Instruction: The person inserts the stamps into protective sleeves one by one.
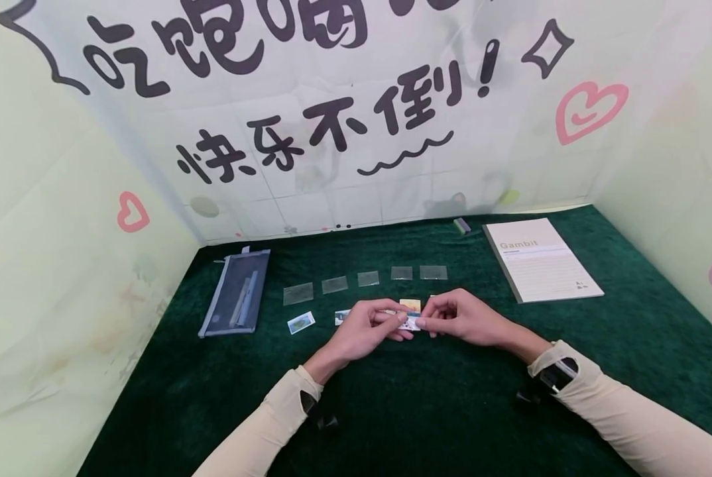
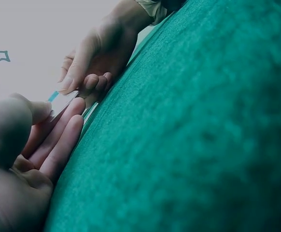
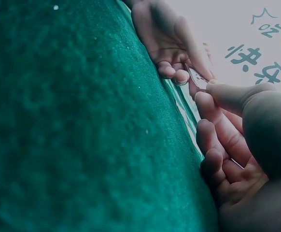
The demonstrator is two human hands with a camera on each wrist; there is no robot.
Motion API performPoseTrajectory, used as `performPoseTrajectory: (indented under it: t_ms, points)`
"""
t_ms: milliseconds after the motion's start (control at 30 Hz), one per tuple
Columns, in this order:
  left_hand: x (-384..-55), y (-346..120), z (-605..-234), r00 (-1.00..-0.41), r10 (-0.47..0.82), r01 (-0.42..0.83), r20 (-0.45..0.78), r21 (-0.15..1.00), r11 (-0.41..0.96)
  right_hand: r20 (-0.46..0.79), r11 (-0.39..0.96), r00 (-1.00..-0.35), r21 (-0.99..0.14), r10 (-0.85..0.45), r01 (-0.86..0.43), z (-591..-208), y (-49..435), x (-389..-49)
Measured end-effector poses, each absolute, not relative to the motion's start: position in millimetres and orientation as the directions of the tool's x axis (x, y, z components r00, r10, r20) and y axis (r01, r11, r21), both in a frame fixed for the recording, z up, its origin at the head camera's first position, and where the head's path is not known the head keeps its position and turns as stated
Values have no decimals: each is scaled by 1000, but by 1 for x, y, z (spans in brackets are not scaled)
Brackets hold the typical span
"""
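A small stamp [image 1: 412,322], pale with a teal strip, is pinched from both sides between the two hands. My left hand [image 1: 362,329] has its thumb on one end of the stamp, with its other fingers stretched out beneath. On the opposite end, my right hand [image 1: 468,319] pinches it between thumb and index finger. In the left wrist view the stamp [image 2: 62,102] bridges the two thumbs, close over the green cloth. An orange-yellow stamp [image 1: 410,304] lies just behind the hands. Another stamp [image 1: 341,317] is partly covered by the left hand, and a blue-green stamp [image 1: 301,322] lies farther left.
Several clear plastic sleeves [image 1: 335,285] form a row behind the hands. A translucent zip pouch [image 1: 254,281] with pens lies at the left. The notebook [image 1: 541,262] is at the back right, and a small purplish block [image 1: 462,226] sits near the rear wall.
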State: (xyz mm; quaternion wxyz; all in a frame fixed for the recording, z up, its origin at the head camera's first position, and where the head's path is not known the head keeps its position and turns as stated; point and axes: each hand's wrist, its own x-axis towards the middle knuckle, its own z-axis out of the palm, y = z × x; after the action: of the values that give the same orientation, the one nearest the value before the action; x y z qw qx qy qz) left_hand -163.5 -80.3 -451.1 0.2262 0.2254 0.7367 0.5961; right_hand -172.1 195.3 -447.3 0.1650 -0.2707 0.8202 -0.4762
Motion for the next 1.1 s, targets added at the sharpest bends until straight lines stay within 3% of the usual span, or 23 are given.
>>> performPoseTrajectory:
  t_ms: [200, 567, 667, 800, 1100]
  points:
    - [-161, -81, -453, -808, 587, 103, -45, 971, 216, -13, 372, -825, -897, -565, -241, -443, 188, -171]
    - [-158, -78, -448, -806, 590, 103, -58, 966, 236, -9, 423, -803, -854, -595, -304, -434, 192, -176]
    - [-164, -73, -441, -820, 572, 194, -6, 938, 288, 3, 438, -812, -841, -584, -318, -427, 202, -181]
    - [-176, -55, -432, -847, 522, 335, 95, 860, 386, 18, 453, -829, -831, -558, -323, -421, 222, -188]
    - [-199, 1, -424, -862, 487, 346, 142, 867, 359, -8, 502, -896, -831, -444, -241, -417, 263, -201]
